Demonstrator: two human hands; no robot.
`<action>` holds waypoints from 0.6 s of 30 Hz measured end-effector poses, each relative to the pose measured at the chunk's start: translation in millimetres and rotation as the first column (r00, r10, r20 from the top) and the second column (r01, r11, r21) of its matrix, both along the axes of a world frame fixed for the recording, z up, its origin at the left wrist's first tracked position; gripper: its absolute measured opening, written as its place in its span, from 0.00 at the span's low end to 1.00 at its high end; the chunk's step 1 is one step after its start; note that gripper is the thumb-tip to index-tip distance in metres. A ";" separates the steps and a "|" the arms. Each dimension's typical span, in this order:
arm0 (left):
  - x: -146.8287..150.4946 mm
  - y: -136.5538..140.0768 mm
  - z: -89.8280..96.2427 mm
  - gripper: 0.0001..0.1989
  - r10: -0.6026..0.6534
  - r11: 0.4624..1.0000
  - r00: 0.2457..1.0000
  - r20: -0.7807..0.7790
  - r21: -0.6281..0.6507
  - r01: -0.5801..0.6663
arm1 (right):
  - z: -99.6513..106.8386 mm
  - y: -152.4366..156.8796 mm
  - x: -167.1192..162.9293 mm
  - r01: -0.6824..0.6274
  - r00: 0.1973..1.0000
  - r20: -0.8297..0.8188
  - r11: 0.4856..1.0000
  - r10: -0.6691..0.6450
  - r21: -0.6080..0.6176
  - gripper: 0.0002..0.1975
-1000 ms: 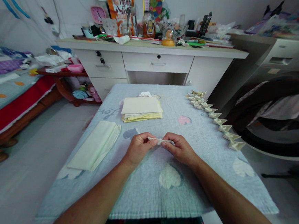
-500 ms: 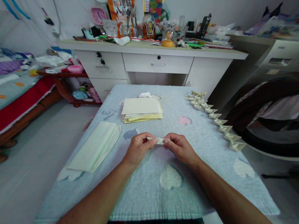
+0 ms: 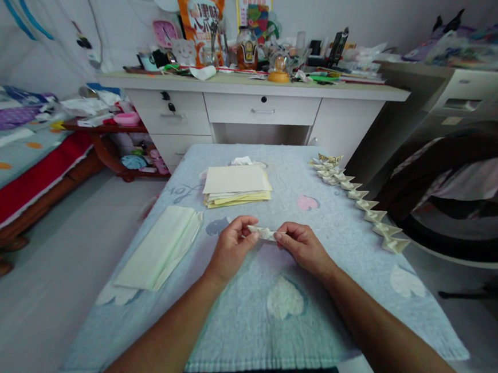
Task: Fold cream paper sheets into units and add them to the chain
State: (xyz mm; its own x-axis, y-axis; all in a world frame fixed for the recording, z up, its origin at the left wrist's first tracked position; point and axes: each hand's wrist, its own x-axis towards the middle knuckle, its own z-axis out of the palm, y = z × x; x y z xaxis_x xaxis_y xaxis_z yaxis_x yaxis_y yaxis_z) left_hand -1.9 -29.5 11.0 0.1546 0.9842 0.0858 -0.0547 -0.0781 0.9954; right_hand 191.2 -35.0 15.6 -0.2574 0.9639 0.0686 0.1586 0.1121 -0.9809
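Head view: left hand (image 3: 232, 246), right hand (image 3: 302, 246) pinching folded paper (image 3: 266, 233)

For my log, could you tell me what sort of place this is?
Most likely a bedroom at home: a bed on the left, a cluttered desk with drawers ahead, and a cloth-covered table.

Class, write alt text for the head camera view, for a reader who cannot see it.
Two bare hands, left hand and right hand, pinch a small folded paper piece between them above a pale blue cloth-covered table. A stack of cream paper sheets lies beyond, and a row of finished folded pieces lines the right edge.
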 end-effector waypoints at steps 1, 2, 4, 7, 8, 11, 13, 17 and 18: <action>-0.3 0.2 -0.7 0.13 -0.004 1.000 1.000 -0.017 0.007 0.004 | 0.1 0.2 -0.3 0.004 1.000 -0.009 1.000 -0.004 -0.003 0.15; -0.6 0.4 -1.2 0.11 -0.010 1.000 1.000 -0.028 0.005 0.010 | 0.0 0.5 -0.6 0.005 1.000 -0.026 1.000 -0.005 -0.009 0.15; -0.8 1.0 -1.2 0.09 -0.013 1.000 1.000 -0.022 -0.010 0.012 | -0.3 0.8 -1.8 -0.011 0.995 -0.096 1.000 0.009 -0.024 0.13; -0.8 1.6 0.0 0.07 0.007 1.000 1.000 0.017 -0.022 -0.007 | -1.3 1.3 -4.6 -0.062 0.969 -0.242 0.997 0.050 -0.044 0.12; -0.7 1.6 0.4 0.06 0.015 1.000 1.000 0.019 -0.016 -0.015 | -1.7 1.5 -5.6 -0.073 0.959 -0.278 0.996 0.056 -0.051 0.13; 0.3 0.2 0.5 0.06 0.050 0.997 0.996 -0.068 0.060 -0.045 | -2.3 1.7 -8.5 -0.082 0.943 -0.328 0.993 0.052 -0.080 0.14; 2.1 -1.9 0.2 0.04 0.086 0.986 0.982 -0.169 0.154 -0.060 | -2.1 1.7 -9.7 -0.086 0.939 -0.341 0.992 0.051 -0.088 0.13; 7.3 -7.9 1.5 0.01 0.102 0.956 0.942 -0.321 0.293 -0.003 | -1.3 2.1 -9.9 -0.060 0.936 -0.352 0.993 0.022 -0.097 0.12; 8.2 -9.3 2.4 0.02 0.093 0.952 0.936 -0.340 0.307 0.017 | -1.2 2.3 -9.6 -0.056 0.935 -0.354 0.993 0.016 -0.104 0.12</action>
